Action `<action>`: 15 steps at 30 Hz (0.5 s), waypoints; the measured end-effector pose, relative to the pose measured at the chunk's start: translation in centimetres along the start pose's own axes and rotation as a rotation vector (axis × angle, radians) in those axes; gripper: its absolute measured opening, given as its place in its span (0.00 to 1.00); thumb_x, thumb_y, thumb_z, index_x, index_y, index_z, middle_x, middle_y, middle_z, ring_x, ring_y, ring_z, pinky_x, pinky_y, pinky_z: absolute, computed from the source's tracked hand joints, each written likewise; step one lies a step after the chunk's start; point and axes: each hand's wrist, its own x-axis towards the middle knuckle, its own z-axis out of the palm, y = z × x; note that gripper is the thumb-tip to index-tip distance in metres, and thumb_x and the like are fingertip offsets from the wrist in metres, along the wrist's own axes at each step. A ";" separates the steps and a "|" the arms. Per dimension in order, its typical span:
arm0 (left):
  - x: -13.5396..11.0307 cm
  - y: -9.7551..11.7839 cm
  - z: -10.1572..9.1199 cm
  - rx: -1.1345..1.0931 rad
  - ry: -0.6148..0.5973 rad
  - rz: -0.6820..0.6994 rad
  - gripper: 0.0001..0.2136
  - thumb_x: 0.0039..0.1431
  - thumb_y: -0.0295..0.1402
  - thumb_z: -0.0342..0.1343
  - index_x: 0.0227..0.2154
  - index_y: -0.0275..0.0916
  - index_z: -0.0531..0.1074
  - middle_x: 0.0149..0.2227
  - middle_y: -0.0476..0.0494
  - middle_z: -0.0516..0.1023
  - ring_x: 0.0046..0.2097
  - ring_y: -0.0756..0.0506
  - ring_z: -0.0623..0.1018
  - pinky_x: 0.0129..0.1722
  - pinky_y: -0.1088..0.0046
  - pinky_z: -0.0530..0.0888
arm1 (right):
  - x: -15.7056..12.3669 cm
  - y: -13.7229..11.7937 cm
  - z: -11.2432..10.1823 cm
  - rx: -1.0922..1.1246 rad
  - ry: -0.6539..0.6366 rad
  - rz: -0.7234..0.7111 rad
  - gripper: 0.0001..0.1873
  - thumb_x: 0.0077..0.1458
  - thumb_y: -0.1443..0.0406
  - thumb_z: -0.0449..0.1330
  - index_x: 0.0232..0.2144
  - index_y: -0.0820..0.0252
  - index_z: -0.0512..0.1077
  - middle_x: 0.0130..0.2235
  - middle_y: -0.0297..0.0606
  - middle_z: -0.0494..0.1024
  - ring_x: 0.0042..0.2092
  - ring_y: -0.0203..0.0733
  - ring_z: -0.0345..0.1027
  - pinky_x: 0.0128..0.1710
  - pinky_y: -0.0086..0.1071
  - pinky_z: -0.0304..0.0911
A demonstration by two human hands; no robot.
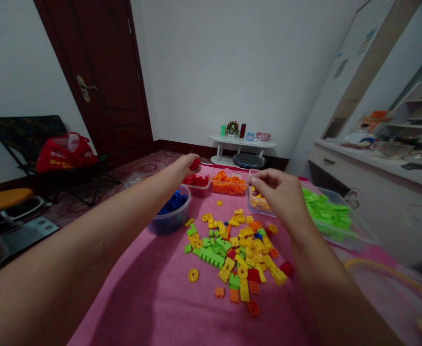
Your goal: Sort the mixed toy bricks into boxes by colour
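My left hand (188,166) reaches far forward over a small box of red bricks (197,181) and is closed on a red brick (195,164). My right hand (281,192) hovers over a clear box of yellow bricks (257,202), its fingers curled in a loose pinch; what they hold, if anything, is hidden. A pile of loose yellow, green, orange and red bricks (237,250) lies on the pink cloth (160,298) below both hands.
A round tub of blue bricks (173,209), a box of orange bricks (228,184) and a large box of green bricks (328,216) ring the pile. A white cabinet (376,202) stands on the right. A folding chair with a red bag (65,151) stands at the left, a dark door (106,81) behind.
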 end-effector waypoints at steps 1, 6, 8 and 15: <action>0.5 0.2 -0.3 0.063 0.008 -0.011 0.05 0.55 0.27 0.51 0.24 0.36 0.64 0.18 0.51 0.64 0.21 0.54 0.66 0.22 0.82 0.65 | 0.0 0.0 0.0 0.000 -0.010 0.002 0.09 0.46 0.62 0.59 0.26 0.64 0.71 0.27 0.40 0.75 0.27 0.36 0.67 0.27 0.30 0.62; -0.3 0.3 -0.4 0.334 -0.052 0.060 0.08 0.38 0.20 0.63 0.23 0.33 0.70 0.21 0.51 0.68 0.25 0.53 0.66 0.24 0.82 0.62 | 0.0 0.3 0.5 -0.135 -0.218 0.018 0.07 0.47 0.64 0.57 0.26 0.64 0.72 0.24 0.37 0.73 0.25 0.35 0.66 0.27 0.29 0.60; -1.9 0.0 0.6 0.442 -0.167 0.231 0.07 0.40 0.23 0.62 0.26 0.32 0.74 0.24 0.50 0.72 0.28 0.53 0.68 0.28 0.82 0.63 | -0.4 0.4 0.8 -0.209 -0.412 0.003 0.06 0.46 0.66 0.57 0.26 0.63 0.73 0.25 0.36 0.74 0.26 0.34 0.66 0.27 0.28 0.59; -8.4 -3.0 3.8 0.414 -0.471 0.551 0.13 0.51 0.34 0.55 0.36 0.31 0.75 0.29 0.45 0.75 0.28 0.53 0.70 0.30 0.77 0.67 | -4.5 -1.5 3.9 -0.563 -0.976 -0.148 0.20 0.34 0.60 0.67 0.34 0.55 0.74 0.33 0.33 0.76 0.33 0.38 0.67 0.29 0.28 0.55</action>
